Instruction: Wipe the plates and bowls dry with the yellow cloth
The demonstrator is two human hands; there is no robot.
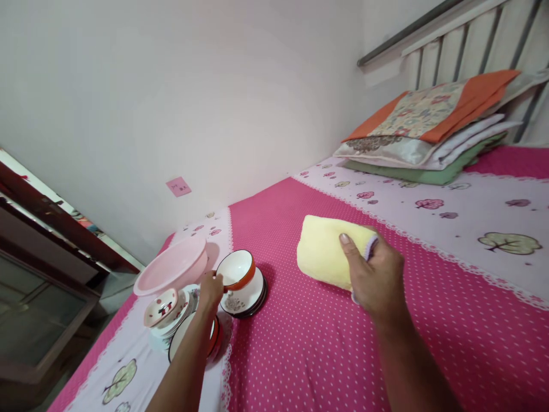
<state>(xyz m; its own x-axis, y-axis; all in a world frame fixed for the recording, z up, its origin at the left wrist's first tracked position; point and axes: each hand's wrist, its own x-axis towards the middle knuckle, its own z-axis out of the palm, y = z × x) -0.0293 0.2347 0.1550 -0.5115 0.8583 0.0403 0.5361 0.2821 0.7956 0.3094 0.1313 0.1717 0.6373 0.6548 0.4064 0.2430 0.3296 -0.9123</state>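
Note:
In my right hand [380,274] is a folded yellow cloth [323,252], the thumb pressed on top of it. My left hand [211,292] grips the rim of an orange bowl [237,269] with a white inside. That bowl is over a small stack of dark-rimmed white plates [244,300]; whether it touches them I cannot tell. Below my left forearm stand more orange bowls [217,337], partly hidden by the arm. Left of the hand, a small patterned dish [160,308] rests on stacked white plates [185,306].
A pink basin [171,266] stands on the bed near the wall, behind the dishes. The bed has a pink dotted sheet [278,355] with white printed bands. Pillows [441,114] and folded bedding are piled at the far right by the headboard [476,46]. A pink note [178,186] is on the wall.

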